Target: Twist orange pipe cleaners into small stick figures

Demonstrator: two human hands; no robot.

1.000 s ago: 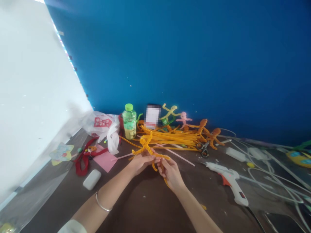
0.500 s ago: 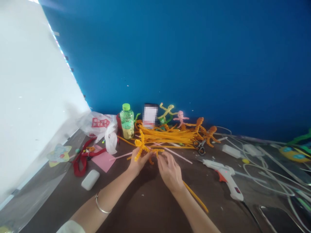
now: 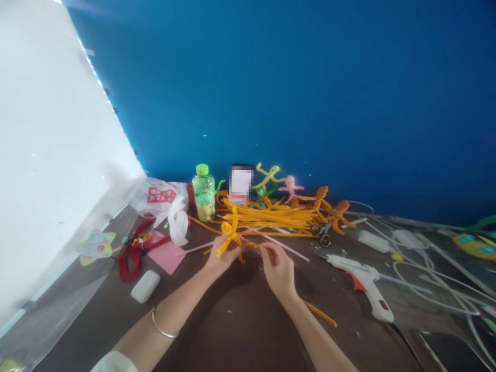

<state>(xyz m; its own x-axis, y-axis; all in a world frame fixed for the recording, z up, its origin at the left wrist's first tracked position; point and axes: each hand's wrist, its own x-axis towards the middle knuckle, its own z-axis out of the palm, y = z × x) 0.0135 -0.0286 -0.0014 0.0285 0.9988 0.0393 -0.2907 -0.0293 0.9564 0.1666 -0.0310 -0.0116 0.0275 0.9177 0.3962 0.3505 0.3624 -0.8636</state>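
A yellow-orange pipe-cleaner figure [image 3: 231,233] with a round head and coiled limbs is in my left hand [image 3: 223,257], whose fingers are closed round its body. My right hand [image 3: 278,268] pinches the end of one limb that stretches out to the right. Just beyond both hands lies a bundle of orange pipe cleaners [image 3: 279,216]. One loose orange pipe cleaner [image 3: 321,313] sticks out from beside my right forearm.
Scissors [image 3: 321,233], a white glue gun [image 3: 364,281] and pale cables are on the right. Finished figures [image 3: 290,187] stand at the back beside a green-capped bottle [image 3: 203,194]. Leftward are a plastic bag [image 3: 158,196], red ribbon [image 3: 134,258] and a white case [image 3: 145,287].
My right hand has moved slightly right, and the limb between my hands is stretched out longer. The whole view has shifted a little.
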